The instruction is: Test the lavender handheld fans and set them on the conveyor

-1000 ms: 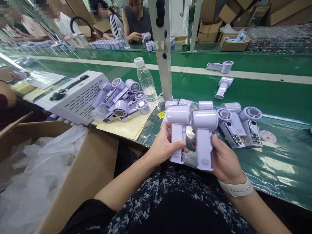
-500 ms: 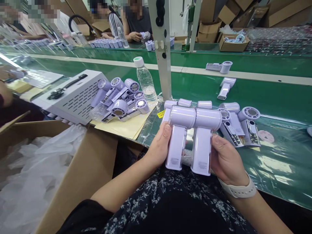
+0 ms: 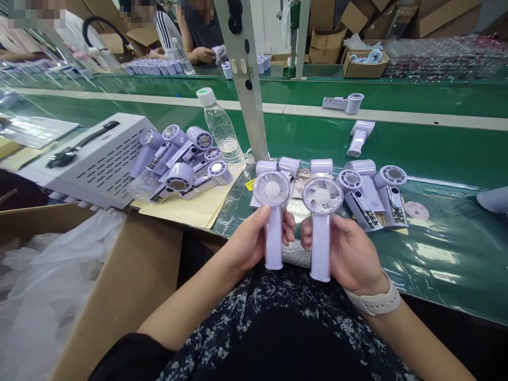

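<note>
You grip one fan [image 3: 273, 243] in your left hand [image 3: 248, 241], a second fan [image 3: 320, 248] in your right hand [image 3: 355, 259], upright, apart, nearer you than the bottle [image 3: 220, 127].

L fan [image 3: 273, 238], R fan [image 3: 320, 243] | lt purple | upright, round fronts vis. | held, apart

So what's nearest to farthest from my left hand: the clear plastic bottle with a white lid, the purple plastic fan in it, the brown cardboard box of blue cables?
1. Purple fan: held in your left hand.
2. Clear bottle: ahead, to the left.
3. Brown box: far back, right side.
</note>
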Action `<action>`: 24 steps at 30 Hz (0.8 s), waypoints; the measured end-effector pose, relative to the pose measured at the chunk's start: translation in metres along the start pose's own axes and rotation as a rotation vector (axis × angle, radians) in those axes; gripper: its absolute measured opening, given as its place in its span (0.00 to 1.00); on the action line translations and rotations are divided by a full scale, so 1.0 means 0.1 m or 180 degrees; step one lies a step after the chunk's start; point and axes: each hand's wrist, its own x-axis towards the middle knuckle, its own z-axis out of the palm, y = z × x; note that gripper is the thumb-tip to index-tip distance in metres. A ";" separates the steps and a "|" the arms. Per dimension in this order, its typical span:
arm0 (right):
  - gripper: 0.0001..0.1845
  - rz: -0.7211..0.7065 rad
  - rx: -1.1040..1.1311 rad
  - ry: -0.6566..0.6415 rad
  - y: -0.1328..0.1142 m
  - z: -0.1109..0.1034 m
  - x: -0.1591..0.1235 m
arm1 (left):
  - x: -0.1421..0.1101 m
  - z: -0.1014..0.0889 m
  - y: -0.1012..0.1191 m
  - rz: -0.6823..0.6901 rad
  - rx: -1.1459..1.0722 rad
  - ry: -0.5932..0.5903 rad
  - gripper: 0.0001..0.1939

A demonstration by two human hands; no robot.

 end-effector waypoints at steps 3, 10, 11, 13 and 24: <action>0.17 0.0011 0.0058 -0.0109 -0.02 0.03 -0.01 | 0.01 -0.01 0.02 0.0023 -0.0027 -0.0098 0.22; 0.10 -0.0415 0.0351 -0.0003 -0.06 -0.04 -0.01 | -0.02 -0.04 0.03 0.0080 0.0159 0.0022 0.21; 0.10 -0.0471 0.0329 0.0066 -0.06 -0.06 -0.01 | -0.03 -0.03 0.04 0.0098 0.0263 0.0041 0.23; 0.11 -0.0615 0.0214 0.0306 -0.05 -0.09 -0.02 | -0.04 -0.03 0.05 0.0151 0.0458 0.0054 0.26; 0.20 -0.1083 -0.0798 0.0466 -0.02 -0.07 -0.05 | -0.08 -0.03 0.12 0.0345 0.1348 0.0073 0.29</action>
